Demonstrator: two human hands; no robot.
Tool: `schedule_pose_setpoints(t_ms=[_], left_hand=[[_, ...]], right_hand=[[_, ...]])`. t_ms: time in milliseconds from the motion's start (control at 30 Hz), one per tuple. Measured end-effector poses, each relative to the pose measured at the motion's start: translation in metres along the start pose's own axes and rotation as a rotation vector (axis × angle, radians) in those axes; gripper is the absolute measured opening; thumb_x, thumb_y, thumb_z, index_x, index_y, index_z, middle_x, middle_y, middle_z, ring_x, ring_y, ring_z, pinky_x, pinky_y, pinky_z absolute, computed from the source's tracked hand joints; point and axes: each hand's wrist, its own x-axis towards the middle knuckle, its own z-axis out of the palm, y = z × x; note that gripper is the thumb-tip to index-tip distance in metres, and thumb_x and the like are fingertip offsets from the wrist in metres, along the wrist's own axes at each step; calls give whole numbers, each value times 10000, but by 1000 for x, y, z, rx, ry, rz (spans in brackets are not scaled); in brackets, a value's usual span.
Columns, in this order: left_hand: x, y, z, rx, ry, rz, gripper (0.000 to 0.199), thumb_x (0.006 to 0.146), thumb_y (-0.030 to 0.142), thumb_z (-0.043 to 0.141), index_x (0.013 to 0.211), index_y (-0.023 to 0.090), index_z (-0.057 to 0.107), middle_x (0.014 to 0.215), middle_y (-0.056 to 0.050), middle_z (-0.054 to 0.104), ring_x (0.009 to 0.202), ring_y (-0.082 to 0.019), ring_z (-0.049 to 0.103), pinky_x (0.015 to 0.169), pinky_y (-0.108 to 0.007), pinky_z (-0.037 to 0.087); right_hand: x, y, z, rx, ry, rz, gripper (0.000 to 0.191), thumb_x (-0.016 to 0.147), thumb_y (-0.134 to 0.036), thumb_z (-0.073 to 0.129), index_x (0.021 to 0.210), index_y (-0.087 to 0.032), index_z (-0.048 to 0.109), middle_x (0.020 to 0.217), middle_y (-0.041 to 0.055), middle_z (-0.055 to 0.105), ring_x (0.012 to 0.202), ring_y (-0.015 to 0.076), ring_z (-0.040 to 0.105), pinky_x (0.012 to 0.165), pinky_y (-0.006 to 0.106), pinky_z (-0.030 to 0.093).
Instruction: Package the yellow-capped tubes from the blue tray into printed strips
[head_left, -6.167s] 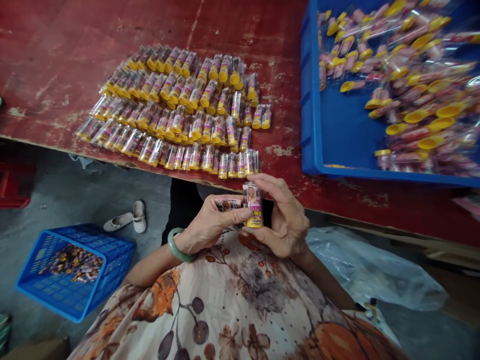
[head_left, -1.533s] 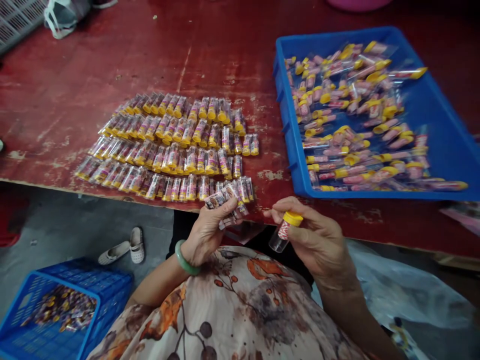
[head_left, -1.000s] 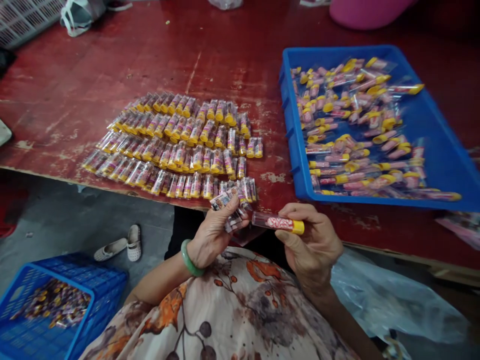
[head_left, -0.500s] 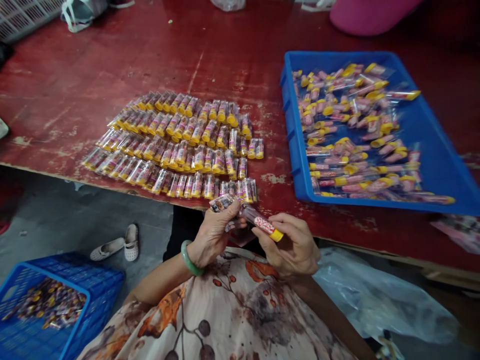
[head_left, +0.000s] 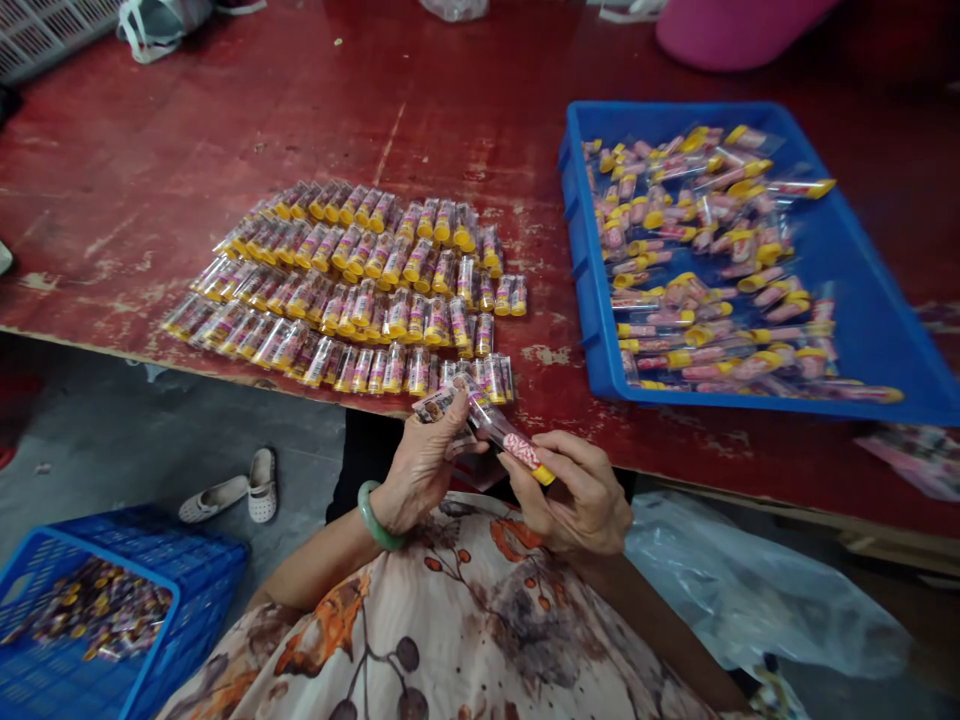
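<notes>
Between my hands is a clear plastic tube (head_left: 493, 425) with a yellow end and a red-and-white patterned band. My right hand (head_left: 585, 492) pinches it by the yellow end, thumb below and fingers above. My left hand (head_left: 421, 468), with a green bangle on the wrist, has its thumb pressed over small printed paper slips (head_left: 433, 405) and lies against the tube's far end. Its other fingers are mostly hidden behind the slips. Just beyond the hands, rows of similar yellow-ended tubes (head_left: 360, 260) lie side by side on the red table (head_left: 300, 110).
To the right, a blue tray (head_left: 892, 340) holds many loose yellow-ended tubes. A blue crate (head_left: 202, 570) with more pieces stands on the floor at lower left, near white clogs (head_left: 262, 485). Clear plastic sheeting (head_left: 750, 580) hangs below the table edge at right.
The tube has shifted slightly left and down in my hands, and its far end now shows above my left thumb. The rows and the tray are unchanged.
</notes>
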Motion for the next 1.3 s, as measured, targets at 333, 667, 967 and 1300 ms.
schedule_pose_setpoints(t_ms=[333,667,967,1300], left_hand=[[-5,-5,-4,38,-19,73,385,598,372,882,829,149,670,723,13,661,593,-90,596,601,-217,530],[-11,3,-6,75,-99,-13,329,621,361,871,805,154,693,693,1,671,547,-85,583,574,-210,501],[-20,3,-8,198,-328,-153,359,575,368,891,796,141,723,748,-33,682,611,-124,610,498,-210,485],[-19,-2,-7,180,-384,-135,364,592,389,882,768,128,700,680,-22,659,575,-117,593,468,-201,479]], right_hand=[[-21,7,8,-192,30,-173,528,686,-157,856,1126,-267,585,982,39,721,787,182,704,681,281,589],[4,4,-2,400,-336,85,494,865,-132,582,1339,-259,525,1310,117,553,1127,264,596,891,427,546],[16,1,1,682,-203,504,325,744,-133,678,1042,-229,590,1098,68,524,706,125,503,622,299,468],[14,-4,-4,631,-182,435,257,749,-110,659,986,-209,642,1039,77,587,876,214,600,693,350,503]])
